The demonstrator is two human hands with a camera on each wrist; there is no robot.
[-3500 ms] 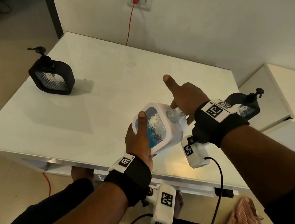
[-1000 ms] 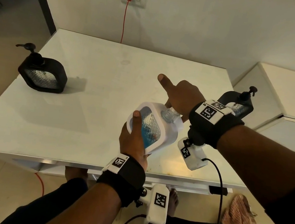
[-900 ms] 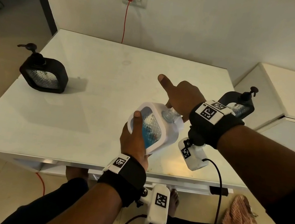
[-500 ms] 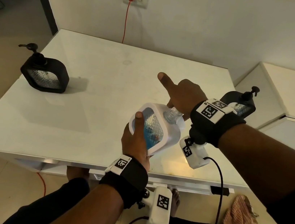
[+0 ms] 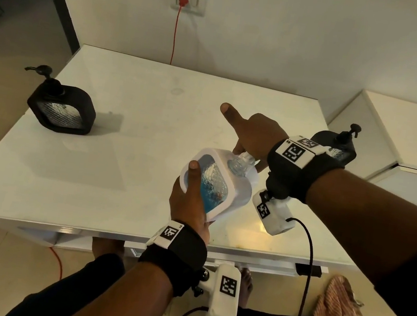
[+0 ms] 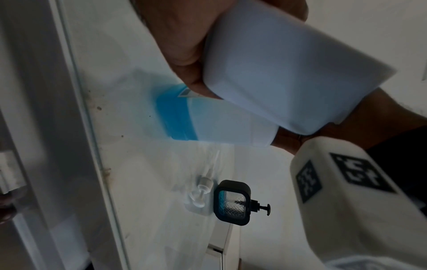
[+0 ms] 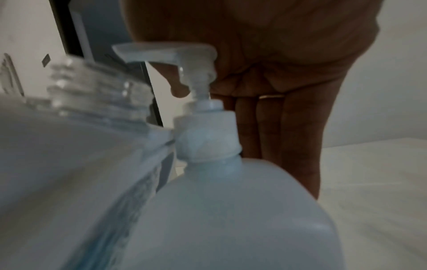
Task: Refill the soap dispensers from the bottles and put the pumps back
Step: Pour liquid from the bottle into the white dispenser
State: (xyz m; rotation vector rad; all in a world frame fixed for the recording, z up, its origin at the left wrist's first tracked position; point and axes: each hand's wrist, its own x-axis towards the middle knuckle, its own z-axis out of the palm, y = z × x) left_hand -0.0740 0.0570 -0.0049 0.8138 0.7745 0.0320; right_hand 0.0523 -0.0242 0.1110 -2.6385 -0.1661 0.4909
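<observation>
Left hand grasps the tilted white square glass-windowed dispenser: likely slippery, breakable; hold its frame. Right hand's grip unclear.

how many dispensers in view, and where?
3. A black dispenser stands at the table's far left edge; another black dispenser at the right edge, partly behind the right wrist; the white dispenser, pump off, is tilted in the left hand.

White table with two black dispensers, loose pump.
</observation>
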